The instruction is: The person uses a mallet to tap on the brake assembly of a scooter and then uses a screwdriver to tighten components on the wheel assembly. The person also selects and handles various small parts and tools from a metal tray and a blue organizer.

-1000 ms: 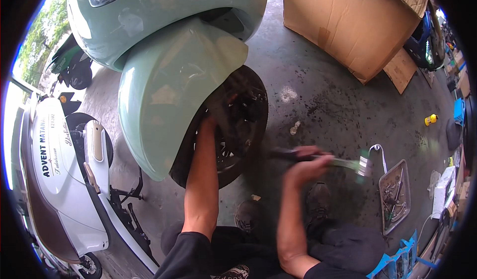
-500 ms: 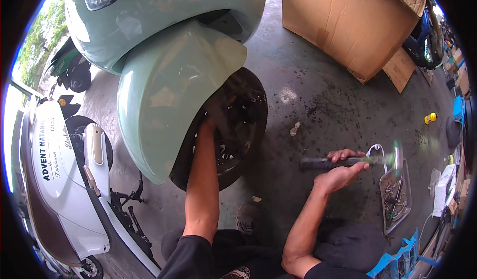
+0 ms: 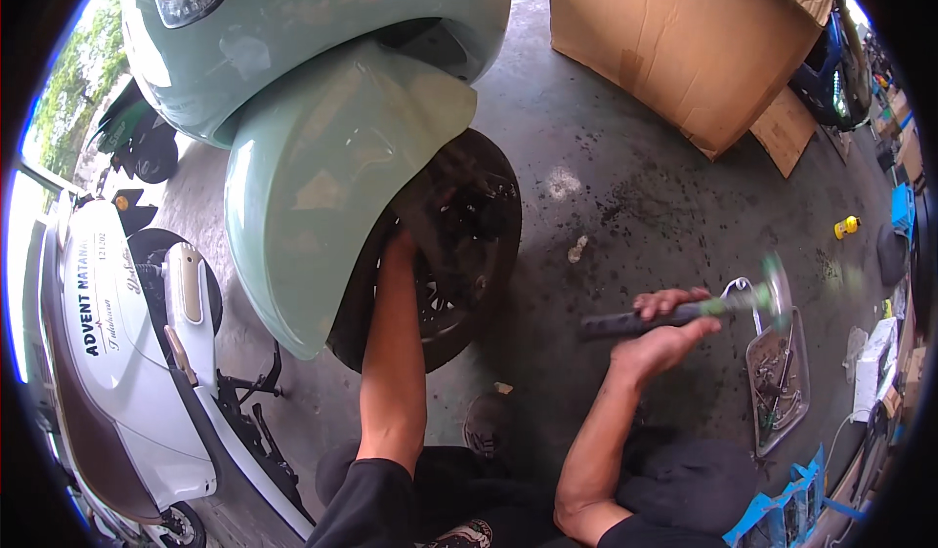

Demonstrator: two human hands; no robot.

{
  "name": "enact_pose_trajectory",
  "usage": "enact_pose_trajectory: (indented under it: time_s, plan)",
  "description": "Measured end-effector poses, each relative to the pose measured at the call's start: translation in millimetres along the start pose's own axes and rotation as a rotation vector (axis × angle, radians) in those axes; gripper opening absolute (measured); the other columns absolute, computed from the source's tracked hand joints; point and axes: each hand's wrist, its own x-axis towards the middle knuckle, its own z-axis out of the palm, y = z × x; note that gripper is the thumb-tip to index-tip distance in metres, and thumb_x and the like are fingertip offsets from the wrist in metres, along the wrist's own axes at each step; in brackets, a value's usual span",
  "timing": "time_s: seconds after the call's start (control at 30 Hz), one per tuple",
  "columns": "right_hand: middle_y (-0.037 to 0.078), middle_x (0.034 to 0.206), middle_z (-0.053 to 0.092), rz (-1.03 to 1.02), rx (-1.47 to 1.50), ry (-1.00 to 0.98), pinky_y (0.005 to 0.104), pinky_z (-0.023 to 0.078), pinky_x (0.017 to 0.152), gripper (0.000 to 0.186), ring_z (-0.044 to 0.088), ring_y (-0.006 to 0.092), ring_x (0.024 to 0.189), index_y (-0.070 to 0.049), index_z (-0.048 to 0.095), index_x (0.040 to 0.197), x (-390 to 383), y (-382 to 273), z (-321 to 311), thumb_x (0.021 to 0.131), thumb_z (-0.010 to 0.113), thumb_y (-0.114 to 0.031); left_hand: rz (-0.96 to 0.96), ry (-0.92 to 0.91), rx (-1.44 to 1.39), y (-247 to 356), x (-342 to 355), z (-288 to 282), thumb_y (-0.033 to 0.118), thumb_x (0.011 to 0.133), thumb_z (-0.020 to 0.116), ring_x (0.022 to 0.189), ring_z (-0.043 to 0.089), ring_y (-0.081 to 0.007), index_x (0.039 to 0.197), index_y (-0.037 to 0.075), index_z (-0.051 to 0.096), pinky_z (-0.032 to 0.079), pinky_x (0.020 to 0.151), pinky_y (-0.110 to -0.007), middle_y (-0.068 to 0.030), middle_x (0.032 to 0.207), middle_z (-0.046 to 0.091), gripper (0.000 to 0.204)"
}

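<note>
Hammer (image 3: 747, 299) has moved rightward, within right hand (image 3: 664, 346).

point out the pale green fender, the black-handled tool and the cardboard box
Pale green fender (image 3: 318, 182): head view, middle of its curved surface.
Black-handled tool (image 3: 623, 325): head view, on its dark handle.
Cardboard box (image 3: 684, 50): head view, on its broad side.

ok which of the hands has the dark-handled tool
The right hand holds the tool; the left hand instead reaches in at the wheel under the green fender.
</note>
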Motion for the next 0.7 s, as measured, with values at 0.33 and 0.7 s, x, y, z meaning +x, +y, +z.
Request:
enact_pose_trajectory:
  time_s: [0.33,0.7]
  plan:
    - [0.001,0.059,0.048,0.664,-0.89,-0.526,0.0264,0.034,0.039,0.044,0.043,0.0115,0.043,-0.011,0.049,0.088,-44,103,-47,0.1,0.032,-0.049,0.021,0.03,-0.007,-6,5,-5,0.021,0.098,0.039,0.123,0.05,-0.0249,0.129,0.0,0.05,0.04,0.1,-0.036,-0.0157,0.134,0.052,0.039]
    - [0.001,0.069,0.043,0.326,-0.871,-0.697,0.0299,0.046,0.048,0.026,0.051,0.0126,0.051,-0.009,0.045,0.096,207,17,108,0.099,0.046,-0.034,0.224,0.231,0.481,-39,-65,-13,0.019,0.098,0.039,0.122,0.051,-0.0247,0.128,0.0,0.051,0.041,0.099,-0.036,-0.0163,0.133,0.053,0.037]
